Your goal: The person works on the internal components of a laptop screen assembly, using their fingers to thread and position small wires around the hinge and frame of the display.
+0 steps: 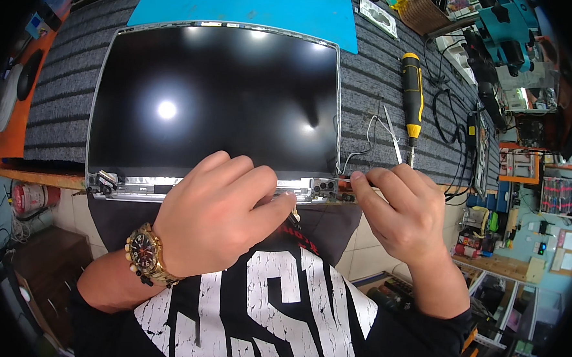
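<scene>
A laptop screen assembly (219, 97) lies face up in front of me, its dark glossy panel reflecting lamps. Its silver lower strip is exposed, with a hinge (107, 181) at the left corner. My left hand (216, 207) is curled over that lower edge, thumb along it, other fingertips hidden. Close to the lower right corner, my right hand (401, 210) is closed in a pinch; what lies between thumb and forefinger is too small to make out. A thin cable (367, 141) runs from beside that corner toward tweezers (392, 133) on the mat.
A yellow-and-black screwdriver (412, 94) lies right of the screen on the grey striped mat (379, 73). Beyond the screen is a blue mat (250, 2). Black cables (454, 122) and a teal microscope (510, 35) stand farther right. The bench edge (40, 176) runs close to me.
</scene>
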The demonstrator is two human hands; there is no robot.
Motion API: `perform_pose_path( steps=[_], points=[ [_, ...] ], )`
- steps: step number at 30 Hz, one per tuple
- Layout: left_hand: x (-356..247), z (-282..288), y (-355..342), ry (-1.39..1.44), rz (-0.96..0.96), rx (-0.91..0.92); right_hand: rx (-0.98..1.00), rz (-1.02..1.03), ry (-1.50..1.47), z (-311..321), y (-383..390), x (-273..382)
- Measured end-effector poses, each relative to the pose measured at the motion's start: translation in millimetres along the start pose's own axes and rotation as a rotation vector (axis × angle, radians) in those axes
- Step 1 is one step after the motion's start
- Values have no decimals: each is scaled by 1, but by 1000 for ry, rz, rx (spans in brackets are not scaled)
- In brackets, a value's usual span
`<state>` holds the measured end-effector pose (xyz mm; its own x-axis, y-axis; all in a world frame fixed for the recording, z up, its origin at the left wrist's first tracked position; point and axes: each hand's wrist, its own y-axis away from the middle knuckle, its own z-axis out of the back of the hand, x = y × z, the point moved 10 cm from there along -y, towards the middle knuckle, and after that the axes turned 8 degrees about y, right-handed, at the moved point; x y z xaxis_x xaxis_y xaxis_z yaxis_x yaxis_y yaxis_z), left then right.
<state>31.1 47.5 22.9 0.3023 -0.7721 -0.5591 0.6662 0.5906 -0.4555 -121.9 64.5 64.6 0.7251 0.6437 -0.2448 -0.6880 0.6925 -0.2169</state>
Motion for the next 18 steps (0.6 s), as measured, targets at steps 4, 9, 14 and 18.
perform_pose_path(
  steps=[4, 9, 14, 18],
  points=[
    [-4, 0, -1, 15, -30, 7, 29, 54, 58, 6, -5, 5],
    [-9, 7, -3, 10, -37, 6, 45, 103, 63, 14, -11, 4],
    [-13, 12, -6, 11, -56, 1, 40, 137, 67, 19, -13, 5],
    [-15, 16, -7, 23, -64, 5, 61, 147, 44, 21, -16, 4]
  ],
)
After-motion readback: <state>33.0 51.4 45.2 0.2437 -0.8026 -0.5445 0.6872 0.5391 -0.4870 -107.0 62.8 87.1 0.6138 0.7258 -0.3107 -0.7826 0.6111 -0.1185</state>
